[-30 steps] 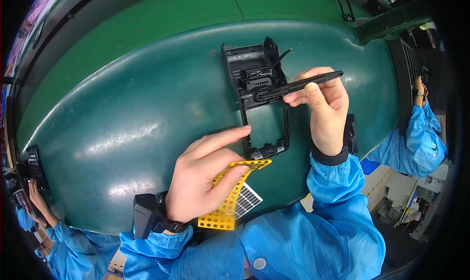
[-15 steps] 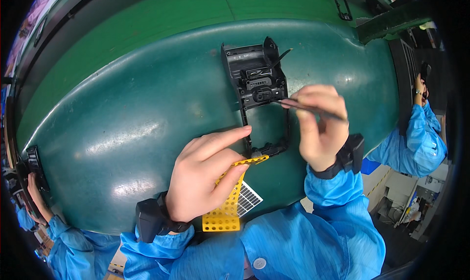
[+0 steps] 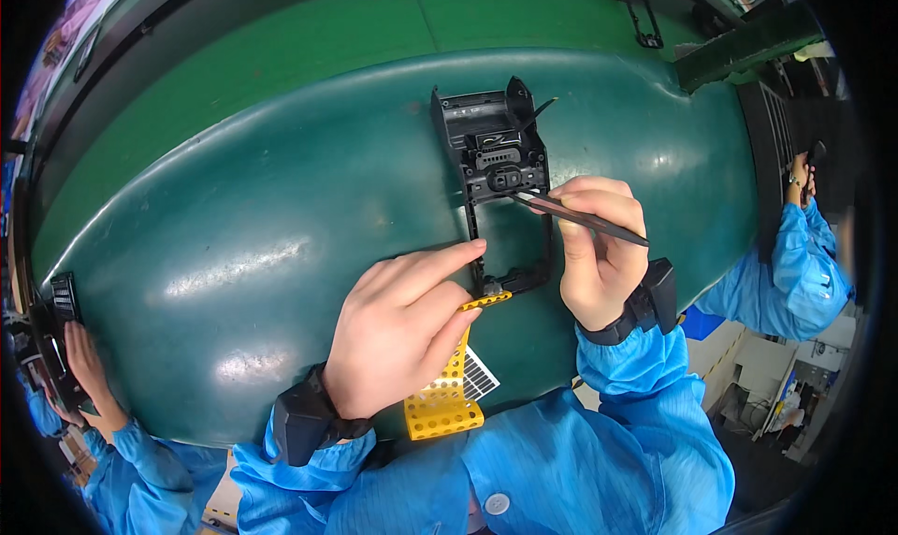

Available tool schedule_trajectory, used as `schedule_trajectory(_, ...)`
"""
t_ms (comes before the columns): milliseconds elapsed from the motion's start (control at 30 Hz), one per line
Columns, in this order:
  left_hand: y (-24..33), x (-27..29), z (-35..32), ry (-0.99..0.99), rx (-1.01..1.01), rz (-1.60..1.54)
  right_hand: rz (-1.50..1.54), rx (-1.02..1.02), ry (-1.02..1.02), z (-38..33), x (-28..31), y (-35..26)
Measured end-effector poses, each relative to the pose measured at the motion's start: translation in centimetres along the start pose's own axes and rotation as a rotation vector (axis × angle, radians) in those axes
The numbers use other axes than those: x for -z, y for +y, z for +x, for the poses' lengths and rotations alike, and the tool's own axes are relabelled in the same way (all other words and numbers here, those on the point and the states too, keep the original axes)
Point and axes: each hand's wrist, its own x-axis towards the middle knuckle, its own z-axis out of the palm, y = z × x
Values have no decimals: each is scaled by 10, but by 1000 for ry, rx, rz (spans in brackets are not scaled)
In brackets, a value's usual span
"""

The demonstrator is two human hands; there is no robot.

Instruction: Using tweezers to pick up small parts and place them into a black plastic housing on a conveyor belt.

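A black plastic housing (image 3: 491, 180) with an open rectangular frame at its near end lies on the green table. Black tweezers (image 3: 585, 219) are pinched in my right hand (image 3: 599, 245). Their tips meet the housing just below its raised oval part. My left hand (image 3: 398, 320) is closed on a yellow strip with rows of round dark dots (image 3: 445, 417), pinched between thumb and fingers, while its index finger reaches to the frame's left bar. Behind the strip, a white sheet with dark rectangles (image 3: 479, 376) is partly covered.
The dark green table (image 3: 234, 320) curves away on all sides. At the left edge, a co-worker's hand (image 3: 89, 367) is near a black part (image 3: 64, 296). Another person in a blue sleeve (image 3: 795, 264) is at the right. Another black frame (image 3: 645, 21) lies beyond the table's far edge.
The tweezers' tips have shifted left along the housing, and my right hand has moved slightly left and nearer. The yellow strip's lower end has swung right. My left hand still grips it.
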Motion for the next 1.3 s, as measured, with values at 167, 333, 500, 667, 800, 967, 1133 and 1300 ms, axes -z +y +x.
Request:
schedule_trajectory(167,-2,-2,2,-24,-38,11,15,-8,0,1,0,3)
schedule_trajectory(333,-1,-6,4,-51,-22,-15,28,0,15,-1,-2,6)
schedule_trajectory(500,-2,-5,6,-60,-36,-13,50,-25,63,-1,-4,10)
schedule_trajectory(667,0,-4,9,-65,-23,-14,190,-115,93,5,0,3)
schedule_trajectory(800,1,3,10,-59,42,-124,232,-294,47,56,28,11)
schedule_trajectory(967,0,0,34,-58,126,-408,-490,-510,9,161,98,135)
schedule_trajectory(1133,-2,-11,35,105,240,-572,-1131,-730,89,213,94,234)
schedule_trajectory(1300,5,22,18,347,221,-504,-1172,-614,-65,221,97,246)
